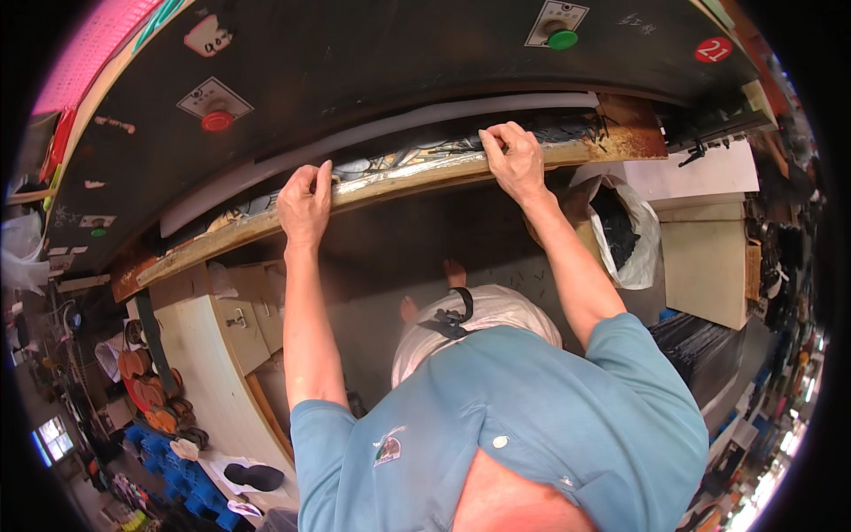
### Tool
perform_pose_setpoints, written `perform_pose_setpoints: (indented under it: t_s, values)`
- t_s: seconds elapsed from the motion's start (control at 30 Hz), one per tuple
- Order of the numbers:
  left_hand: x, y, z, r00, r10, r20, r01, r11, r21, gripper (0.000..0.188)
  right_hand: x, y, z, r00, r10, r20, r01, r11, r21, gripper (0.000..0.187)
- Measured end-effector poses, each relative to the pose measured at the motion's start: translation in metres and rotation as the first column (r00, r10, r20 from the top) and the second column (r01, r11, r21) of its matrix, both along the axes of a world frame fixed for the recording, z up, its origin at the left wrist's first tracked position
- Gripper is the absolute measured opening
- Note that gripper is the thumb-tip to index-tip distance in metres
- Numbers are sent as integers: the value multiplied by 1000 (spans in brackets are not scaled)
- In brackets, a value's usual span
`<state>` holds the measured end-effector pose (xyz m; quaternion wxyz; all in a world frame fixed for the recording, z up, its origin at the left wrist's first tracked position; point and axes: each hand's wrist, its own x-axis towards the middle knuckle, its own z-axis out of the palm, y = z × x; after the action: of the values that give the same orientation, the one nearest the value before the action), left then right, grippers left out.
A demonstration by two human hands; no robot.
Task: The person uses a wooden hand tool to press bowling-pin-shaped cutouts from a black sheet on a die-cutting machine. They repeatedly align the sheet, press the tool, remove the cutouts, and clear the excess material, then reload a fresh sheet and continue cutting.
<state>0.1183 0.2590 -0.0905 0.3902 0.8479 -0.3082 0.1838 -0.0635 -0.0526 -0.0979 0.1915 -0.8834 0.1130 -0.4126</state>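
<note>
Both my arms reach forward to the long wooden front edge (399,180) of a dark machine (355,53). My left hand (304,206) is closed at the left part of this edge, its thumb and fingers drawn together. Further right, my right hand (516,161) is bent the same way over the edge, thumb against the fingers. What either hand pinches, if anything, is too small to make out. Between the hands, a narrow slot behind the edge holds pale, brown and black scraps (403,160). A whitish bar (372,133) runs along behind the slot.
On the machine's face are a red button (216,121) and a green button (563,39). A white bag (645,257) with black material hangs at right, beside a beige cabinet (705,262). At left stand a pale cabinet (206,355), shoe parts (151,390) and blue crates (173,470).
</note>
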Motion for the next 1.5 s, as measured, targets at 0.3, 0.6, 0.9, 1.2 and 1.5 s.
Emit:
perform_pose_setpoints:
  t_s: [0.3,0.6,0.9,1.2,1.5]
  values:
    - [-44,30,-22,993,-115,19,114,993,25,16,-34,40,-3,985,-88,-147,164,734,659,19]
    - [-70,115,19,772,-146,-618,32,981,-192,20,66,184,15,906,421,-40,-360,818,449,72]
    - [-51,130,-34,960,-23,-278,18,1000,-22,50,90,293,-8,913,263,-310,-226,962,152,96]
    - [-41,115,-30,997,-60,-57,71,973,219,54,57,201,42,800,526,288,-324,-24,946,98]
    - [-107,57,8,643,-513,-568,343,857,-385,104,36,211,18,802,447,395,-367,-153,918,93]
